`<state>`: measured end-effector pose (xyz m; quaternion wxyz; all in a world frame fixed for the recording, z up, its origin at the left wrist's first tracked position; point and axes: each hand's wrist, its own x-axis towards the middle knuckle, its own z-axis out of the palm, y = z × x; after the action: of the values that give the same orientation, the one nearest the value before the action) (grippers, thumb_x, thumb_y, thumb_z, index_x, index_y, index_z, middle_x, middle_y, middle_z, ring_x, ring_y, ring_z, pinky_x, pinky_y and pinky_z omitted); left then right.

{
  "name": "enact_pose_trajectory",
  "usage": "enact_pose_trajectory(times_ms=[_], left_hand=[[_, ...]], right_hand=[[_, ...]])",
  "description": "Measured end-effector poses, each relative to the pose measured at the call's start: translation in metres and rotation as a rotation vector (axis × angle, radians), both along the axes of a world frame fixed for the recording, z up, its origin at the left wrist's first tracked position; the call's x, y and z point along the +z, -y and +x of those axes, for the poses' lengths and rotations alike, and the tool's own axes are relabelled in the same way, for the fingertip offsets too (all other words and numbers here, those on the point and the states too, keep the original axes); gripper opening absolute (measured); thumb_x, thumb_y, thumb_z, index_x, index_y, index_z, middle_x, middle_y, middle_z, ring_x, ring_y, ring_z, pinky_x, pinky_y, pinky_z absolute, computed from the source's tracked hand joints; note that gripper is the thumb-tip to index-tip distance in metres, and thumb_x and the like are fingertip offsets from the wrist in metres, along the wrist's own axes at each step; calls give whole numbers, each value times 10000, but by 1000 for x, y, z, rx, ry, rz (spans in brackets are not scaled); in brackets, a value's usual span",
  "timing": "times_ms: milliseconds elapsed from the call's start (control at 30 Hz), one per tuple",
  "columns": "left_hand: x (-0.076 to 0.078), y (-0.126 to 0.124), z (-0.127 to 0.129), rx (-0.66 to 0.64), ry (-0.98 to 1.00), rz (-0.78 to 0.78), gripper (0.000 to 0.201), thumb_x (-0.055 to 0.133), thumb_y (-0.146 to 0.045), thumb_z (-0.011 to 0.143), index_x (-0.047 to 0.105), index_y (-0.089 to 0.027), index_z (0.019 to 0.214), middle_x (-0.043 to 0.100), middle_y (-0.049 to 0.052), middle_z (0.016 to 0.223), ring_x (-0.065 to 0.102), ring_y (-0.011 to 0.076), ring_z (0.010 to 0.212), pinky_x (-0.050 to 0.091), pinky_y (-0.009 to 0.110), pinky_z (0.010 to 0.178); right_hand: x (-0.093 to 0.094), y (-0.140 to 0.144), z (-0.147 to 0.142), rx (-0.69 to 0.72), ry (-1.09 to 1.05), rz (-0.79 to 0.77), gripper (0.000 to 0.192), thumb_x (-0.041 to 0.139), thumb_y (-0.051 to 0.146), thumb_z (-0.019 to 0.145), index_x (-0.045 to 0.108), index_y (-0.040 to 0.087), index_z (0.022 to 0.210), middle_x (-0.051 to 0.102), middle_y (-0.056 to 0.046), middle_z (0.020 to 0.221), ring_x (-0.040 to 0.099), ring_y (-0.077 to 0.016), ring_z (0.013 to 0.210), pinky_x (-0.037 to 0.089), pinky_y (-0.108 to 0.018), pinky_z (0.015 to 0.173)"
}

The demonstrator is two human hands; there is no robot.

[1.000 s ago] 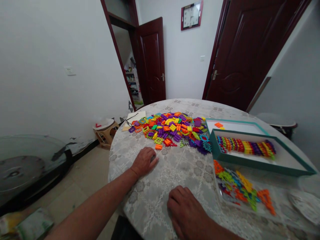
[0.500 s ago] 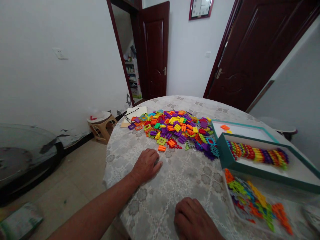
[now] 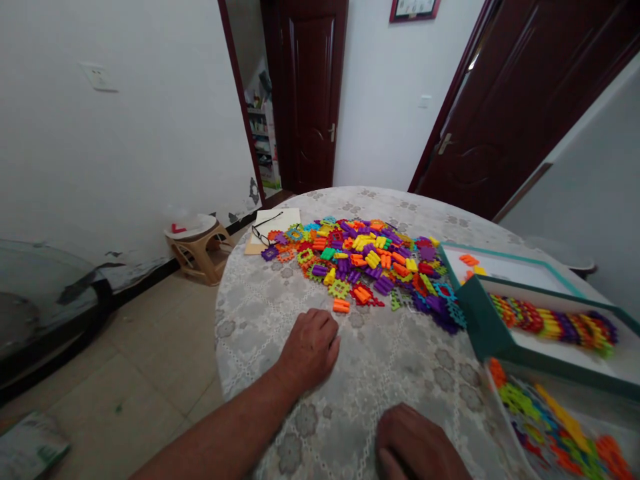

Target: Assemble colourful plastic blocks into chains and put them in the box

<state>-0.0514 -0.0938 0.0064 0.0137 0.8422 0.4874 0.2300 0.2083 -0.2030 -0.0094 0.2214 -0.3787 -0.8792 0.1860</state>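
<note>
My left hand (image 3: pixel 313 345) rests on the patterned tablecloth (image 3: pixel 360 373), its fingers curled in and the thumb drawn close. No object shows in it. Just beyond its knuckles lies an orange ridged toy piece (image 3: pixel 341 305), apart from the fingers. Behind that spreads a heap of colourful plastic building pieces (image 3: pixel 373 260), some square with notched edges, others ridged. Nearer to me, my right hand (image 3: pixel 417 440) lies on the cloth in a loose fist, its palm hidden and nothing sticking out of it.
At the right stand a green-edged box (image 3: pixel 493 333) with a row of joined pieces (image 3: pixel 555 323), its shallow lid (image 3: pixel 520 263), and a clear tub (image 3: pixel 505 427) of flat pieces. Black glasses (image 3: pixel 263 235) rest by paper at the far left. A stool (image 3: pixel 200 250) stands beyond the table.
The view has turned, shifting the tabletop things rightward in the picture. My left thumb has drawn in towards the fingers. My right hand stays low on the cloth, still curled.
</note>
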Motion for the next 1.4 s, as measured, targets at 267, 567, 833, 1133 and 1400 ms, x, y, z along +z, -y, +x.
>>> enact_pose_trajectory(times_ms=[267,567,833,1133,1400], left_hand=[[2,1,-1,16,13,-28,74,651,-166,910,632,-223,954,680,100,1041,582,294,1024,504,477,864],[1,-2,0,35,-3,-16,61,647,-166,918,646,-214,955,677,81,1032,589,272,1028,497,438,883],[0,-5,-1,4,58,48,59,597,-174,953,644,-207,936,692,76,971,608,248,968,520,418,888],[-1,-2,1,28,60,101,90,602,-215,962,662,-216,1028,706,94,1035,645,256,1011,565,429,918],[0,-23,-23,226,16,202,554,626,-308,984,489,-250,1517,492,150,1576,460,319,1473,407,531,1243]], right_hand=[[24,-39,-82,79,25,1,80,578,204,925,625,210,861,671,-26,855,616,-164,765,412,-279,686],[4,-37,-87,51,81,126,42,608,232,917,633,225,885,657,-27,874,612,-180,784,387,-286,664],[5,-42,-90,46,123,108,50,585,258,955,626,234,971,660,-28,933,625,-197,786,435,-300,677],[6,-41,-88,42,100,98,42,604,250,963,623,227,992,663,-41,978,636,-190,824,444,-284,717],[13,-43,-85,27,135,79,71,582,288,983,628,235,998,669,-27,989,655,-187,840,393,-289,682]])
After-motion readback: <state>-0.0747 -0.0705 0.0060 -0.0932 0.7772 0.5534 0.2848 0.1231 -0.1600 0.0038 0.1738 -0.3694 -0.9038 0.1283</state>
